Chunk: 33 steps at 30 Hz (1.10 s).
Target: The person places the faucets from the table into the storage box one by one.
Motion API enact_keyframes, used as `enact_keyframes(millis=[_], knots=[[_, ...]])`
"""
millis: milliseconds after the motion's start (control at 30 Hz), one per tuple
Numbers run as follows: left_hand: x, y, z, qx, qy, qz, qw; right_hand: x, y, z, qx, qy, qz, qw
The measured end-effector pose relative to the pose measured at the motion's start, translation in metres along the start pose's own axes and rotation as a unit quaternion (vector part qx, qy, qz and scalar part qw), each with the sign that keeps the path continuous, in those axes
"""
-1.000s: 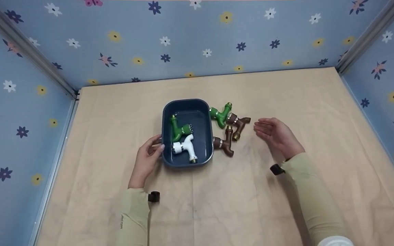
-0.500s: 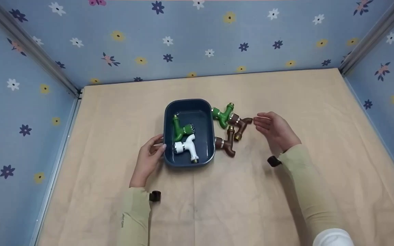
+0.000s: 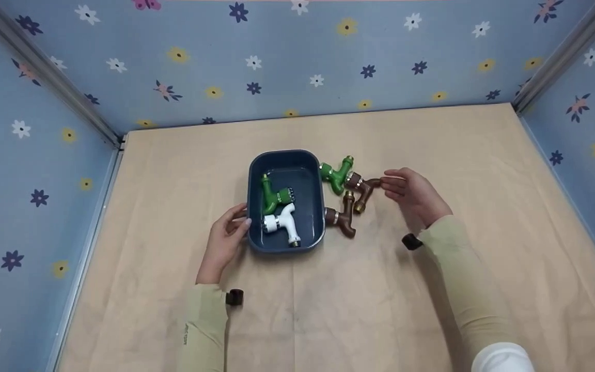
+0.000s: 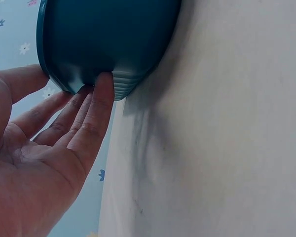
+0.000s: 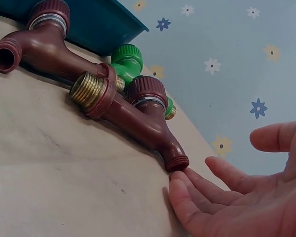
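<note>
A dark blue rectangular tub (image 3: 287,158) holds a green tap (image 3: 271,196) and a white tap (image 3: 286,223). At its left side my left hand (image 3: 221,242) rests with straight fingers against the outer wall, thumb by the rim. In the left wrist view those fingers (image 4: 91,126) touch the tub's ribbed side. Right of the tub lie another green tap (image 3: 337,175) and two brown taps, one nearer (image 3: 343,217) and one farther right (image 3: 363,192). My right hand (image 3: 417,196) has its fingers extended, fingertips right at the farther-right brown tap's spout (image 5: 176,160).
Beige cloth (image 3: 359,310) covers the table. Blue flowered panels (image 3: 308,57) stand at the back and both sides, joined by grey metal posts. The taps outside lie close together along the tub's right wall.
My right hand has moved left and slightly away from me, up to the brown tap's spout. The left hand stays at the tub, and the taps lie as before.
</note>
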<state>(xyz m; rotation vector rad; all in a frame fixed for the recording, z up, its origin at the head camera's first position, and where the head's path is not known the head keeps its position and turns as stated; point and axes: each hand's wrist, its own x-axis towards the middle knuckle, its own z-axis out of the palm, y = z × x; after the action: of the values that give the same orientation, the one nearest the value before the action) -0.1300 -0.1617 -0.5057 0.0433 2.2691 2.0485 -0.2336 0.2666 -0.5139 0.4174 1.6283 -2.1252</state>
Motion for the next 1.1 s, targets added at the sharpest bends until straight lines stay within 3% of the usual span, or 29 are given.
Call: enact_keyframes(millis=[100, 333, 467, 767, 1000, 1100], knots=[[0.001, -0.001, -0.001, 0.001, 0.0, 0.002, 1.0, 0.0, 0.0, 0.001, -0.014, 0.003, -0.004, 1.0], [0.009, -0.027, -0.003, -0.004, 0.016, 0.005, 0.9999, -0.001, 0.0, 0.003, -0.025, 0.005, -0.011, 1.0], [0.009, -0.032, -0.003, 0.001, 0.024, 0.004, 0.9997, -0.001, 0.0, 0.003, -0.02, 0.011, -0.01, 1.0], [0.008, -0.028, -0.003, -0.015, 0.018, -0.001, 0.9997, -0.005, 0.004, 0.004, 0.059, 0.026, 0.007, 0.998], [0.001, -0.006, -0.001, -0.018, -0.001, -0.006, 0.9998, -0.006, 0.013, 0.005, 0.103, 0.018, 0.005, 0.995], [0.001, -0.004, -0.001, -0.014, -0.002, -0.005, 0.9999, -0.006, 0.015, 0.006, 0.109, 0.011, 0.003, 0.994]])
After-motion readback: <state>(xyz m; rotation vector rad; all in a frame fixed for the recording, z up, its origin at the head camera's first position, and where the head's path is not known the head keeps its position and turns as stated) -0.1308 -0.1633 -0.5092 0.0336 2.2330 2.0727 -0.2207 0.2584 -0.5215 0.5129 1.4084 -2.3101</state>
